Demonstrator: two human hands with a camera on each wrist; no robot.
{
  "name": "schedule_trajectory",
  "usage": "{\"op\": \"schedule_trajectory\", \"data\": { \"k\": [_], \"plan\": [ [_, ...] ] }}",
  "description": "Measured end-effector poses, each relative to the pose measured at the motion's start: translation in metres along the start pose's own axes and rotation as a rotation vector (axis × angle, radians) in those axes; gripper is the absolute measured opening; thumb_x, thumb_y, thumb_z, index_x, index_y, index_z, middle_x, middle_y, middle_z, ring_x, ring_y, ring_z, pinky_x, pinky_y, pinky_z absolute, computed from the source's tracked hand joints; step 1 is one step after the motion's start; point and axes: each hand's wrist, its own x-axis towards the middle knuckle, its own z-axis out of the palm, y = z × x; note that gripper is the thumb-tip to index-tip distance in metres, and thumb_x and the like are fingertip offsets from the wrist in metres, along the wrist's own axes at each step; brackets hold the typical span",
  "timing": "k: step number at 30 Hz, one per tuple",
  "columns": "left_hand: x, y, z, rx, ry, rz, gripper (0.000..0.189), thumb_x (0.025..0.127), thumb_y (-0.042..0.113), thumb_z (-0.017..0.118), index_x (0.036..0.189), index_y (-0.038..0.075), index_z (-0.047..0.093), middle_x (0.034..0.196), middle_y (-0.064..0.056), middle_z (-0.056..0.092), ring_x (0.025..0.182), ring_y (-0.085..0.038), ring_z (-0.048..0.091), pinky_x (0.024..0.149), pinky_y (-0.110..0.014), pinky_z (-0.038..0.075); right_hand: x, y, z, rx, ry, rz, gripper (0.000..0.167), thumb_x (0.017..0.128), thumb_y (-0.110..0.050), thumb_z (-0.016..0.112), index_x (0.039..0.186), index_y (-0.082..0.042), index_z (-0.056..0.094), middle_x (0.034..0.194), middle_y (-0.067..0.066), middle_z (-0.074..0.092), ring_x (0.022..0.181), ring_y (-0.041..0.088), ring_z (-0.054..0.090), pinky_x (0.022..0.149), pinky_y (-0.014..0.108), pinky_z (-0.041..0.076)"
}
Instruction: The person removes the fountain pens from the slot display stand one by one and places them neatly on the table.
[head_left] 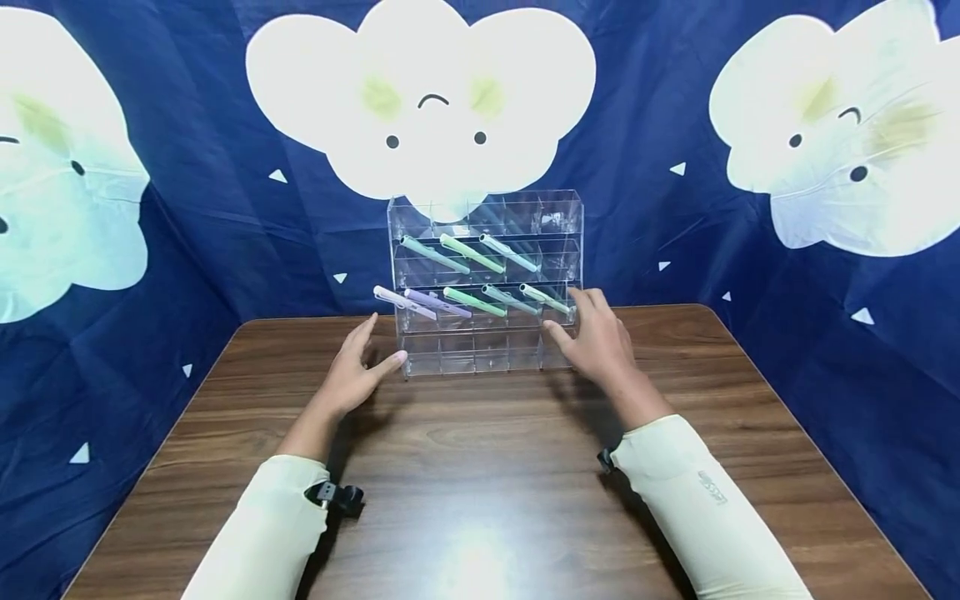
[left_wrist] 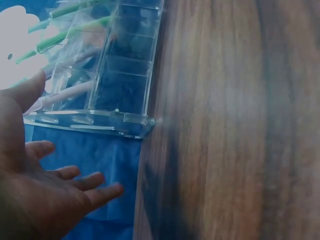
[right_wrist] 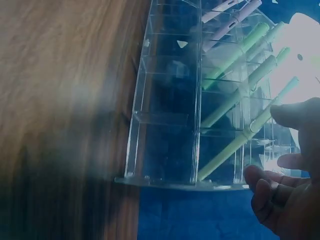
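A clear acrylic tiered rack stands at the back of the table. Several capped pens lean in one of its middle tiers, among them a pale pink pen, a purple pen and a light green pen. In the tier above lean a teal pen, a lime green pen and a pale blue pen. My left hand is at the rack's left side, fingers spread and holding nothing. At the right side, my right hand has loosely bent fingers right by the rack's edge, beside the light green pen.
The wooden table reaches back to a dark blue cloth backdrop printed with white clouds. Black wrist cameras, one of them the left camera, are strapped over the pale sleeves.
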Motion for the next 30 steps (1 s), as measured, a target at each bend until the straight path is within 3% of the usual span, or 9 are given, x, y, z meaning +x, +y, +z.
{"op": "schedule_trajectory", "data": {
  "k": [3,7,14,17,22,27,30],
  "plan": [
    [0.005,-0.002,0.004,-0.062,-0.014,-0.008,0.094,0.104,0.029,0.075,0.176,0.008,0.017,0.18,-0.029,0.016,0.16,-0.058,0.03,0.13,-0.068,0.032,0.005,-0.003,0.006,0.003,-0.026,0.003,0.07,0.102,-0.046,0.075,0.159,-0.011,0.054,0.151,0.017,0.057,0.112,0.047,0.071,0.087,0.061,0.059],
    [0.01,-0.004,0.013,-0.169,-0.032,-0.063,0.095,0.105,0.032,0.075,0.177,0.018,0.015,0.183,-0.024,0.012,0.164,-0.054,0.026,0.132,-0.068,0.027,0.012,-0.004,0.011,0.018,-0.002,-0.015,0.066,0.102,-0.044,0.075,0.156,-0.01,0.057,0.15,0.017,0.059,0.121,0.047,0.069,0.093,0.063,0.059],
    [0.018,-0.013,0.033,-0.549,-0.031,-0.136,0.087,0.108,0.018,0.07,0.177,0.023,0.017,0.184,-0.014,0.017,0.167,-0.042,0.028,0.13,-0.062,0.035,0.026,-0.002,0.016,0.104,-0.009,-0.037,0.062,0.102,-0.038,0.077,0.152,-0.005,0.06,0.143,0.021,0.065,0.132,0.043,0.065,0.109,0.06,0.054],
    [0.019,-0.018,0.039,-0.639,-0.036,-0.145,0.084,0.109,0.014,0.068,0.177,0.022,0.019,0.183,-0.013,0.021,0.166,-0.038,0.031,0.129,-0.061,0.037,0.029,-0.002,0.019,0.143,-0.015,-0.032,0.059,0.102,-0.036,0.078,0.149,-0.004,0.063,0.138,0.021,0.068,0.13,0.042,0.065,0.109,0.059,0.054],
    [0.021,-0.023,0.041,-0.645,-0.028,-0.148,0.081,0.109,0.013,0.068,0.176,0.024,0.024,0.181,-0.015,0.027,0.165,-0.037,0.033,0.129,-0.056,0.039,0.033,-0.001,0.026,0.171,-0.043,-0.024,0.055,0.103,-0.034,0.077,0.146,-0.002,0.064,0.139,0.02,0.069,0.133,0.041,0.065,0.111,0.059,0.053],
    [0.021,-0.027,0.041,-0.591,-0.021,-0.156,0.081,0.108,0.016,0.071,0.176,0.025,0.027,0.18,-0.015,0.03,0.164,-0.038,0.036,0.116,-0.025,0.05,0.036,-0.003,0.033,0.18,-0.043,-0.01,0.051,0.104,-0.032,0.077,0.143,-0.002,0.066,0.14,0.019,0.069,0.134,0.041,0.064,0.112,0.058,0.053],
    [0.019,-0.028,0.041,-0.594,-0.015,-0.153,0.079,0.109,0.014,0.069,0.175,0.023,0.029,0.179,-0.016,0.032,0.163,-0.039,0.038,0.101,-0.01,0.049,0.038,-0.005,0.035,0.187,-0.041,-0.006,0.048,0.104,-0.031,0.077,0.14,-0.002,0.067,0.139,0.019,0.07,0.134,0.041,0.064,0.112,0.057,0.052]
  ]
}}
